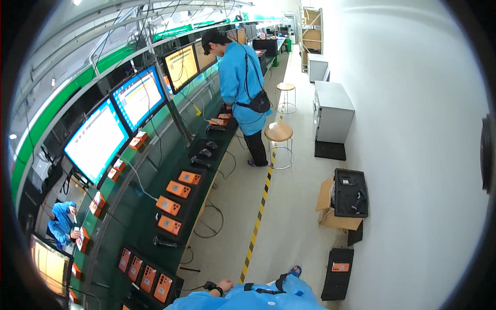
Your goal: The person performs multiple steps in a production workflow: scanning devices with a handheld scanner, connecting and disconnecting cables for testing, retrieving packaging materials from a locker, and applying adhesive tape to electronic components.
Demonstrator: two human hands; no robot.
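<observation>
My left hand [225, 284] hangs low beside my blue smock [258, 299], with a black band around its wrist. Its fingers are too small and blurred to read. Close by that wrist is a small black object [209, 285] with a cable running left; whether I hold it is unclear. My right hand does not show. The nearest bench items are orange phones [162, 288] lying in a black tray [175, 289]. Farther along, several more orange phones [168, 205] rest on black mats, beside a black handheld scanner [165, 242].
A co-worker in blue [241, 77] stands at the green bench [134, 206], near a round stool [279, 132]. Monitors [98, 142] line the bench's left side. On the right are a grey cabinet [335, 111], a black tray on a carton [351, 194] and a black mat [337, 284] with an orange phone.
</observation>
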